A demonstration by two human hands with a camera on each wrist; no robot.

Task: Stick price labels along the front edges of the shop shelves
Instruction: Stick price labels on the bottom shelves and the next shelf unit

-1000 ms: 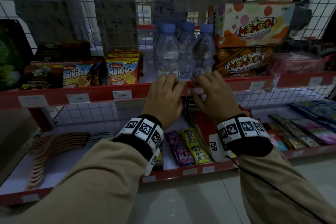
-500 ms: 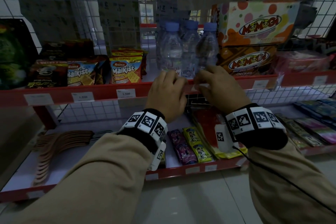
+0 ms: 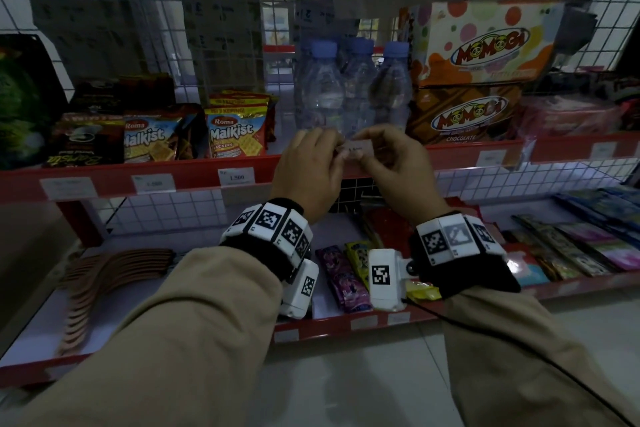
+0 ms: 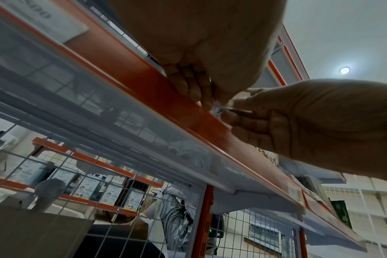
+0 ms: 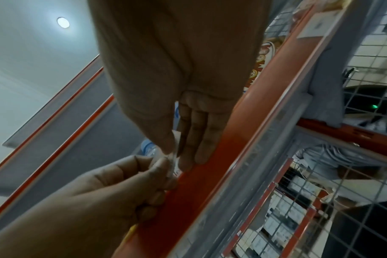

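A small white price label [image 3: 356,150] is pinched at its ends by both hands, right in front of the red front edge [image 3: 194,178] of the middle shelf, below the water bottles [image 3: 349,90]. My left hand [image 3: 311,166] pinches its left end and my right hand [image 3: 394,166] its right end. The left wrist view has the left hand's fingers [image 4: 188,85] against the red edge [image 4: 144,78], meeting the right hand [image 4: 309,122] at the label [image 4: 232,108]. In the right wrist view, the thin label [image 5: 174,160] sits between thumb and fingers beside the edge [image 5: 221,157].
Three labels [image 3: 236,177] [image 3: 154,183] [image 3: 68,188] are stuck on the edge to the left and another [image 3: 490,158] to the right. Malkist packs [image 3: 237,135] and Momogi boxes [image 3: 478,80] flank the bottles. The lower shelf [image 3: 346,326] holds sachets.
Both hands have lifted slightly at the shelf edge and moved a little apart, so the printed label now shows between their fingertips.
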